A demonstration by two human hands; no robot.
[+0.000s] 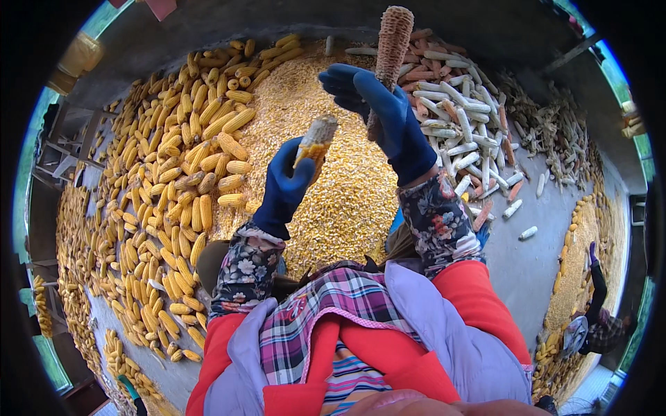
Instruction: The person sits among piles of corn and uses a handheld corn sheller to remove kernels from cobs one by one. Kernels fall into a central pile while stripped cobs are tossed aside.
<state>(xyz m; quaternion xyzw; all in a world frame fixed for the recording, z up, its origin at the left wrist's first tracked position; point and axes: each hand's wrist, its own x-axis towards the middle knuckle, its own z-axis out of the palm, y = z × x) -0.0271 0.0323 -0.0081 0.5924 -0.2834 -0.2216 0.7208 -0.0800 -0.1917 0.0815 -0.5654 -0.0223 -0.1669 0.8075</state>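
Observation:
My left hand (286, 182), in a dark blue glove, is closed around a partly shelled corn cob (318, 142). Its upper end is bare and pale, while yellow kernels remain lower down. A long reddish-brown bare corn cob (394, 47) stands nearly upright in my right hand (386, 104), also gloved in blue. It is tucked between the thumb and the palm, with the other fingers stretched out to the left. The two cobs are apart. Beneath both hands spreads a large heap of loose yellow kernels (340, 215).
Unshelled yellow corn ears (173, 166) are piled along the left. Bare white and red cobs (458, 111) lie heaped at the far right, with dry husks (555, 132) beyond. At the right edge, another person (596, 326) is beside more kernels and ears. Grey floor (520, 256) shows between.

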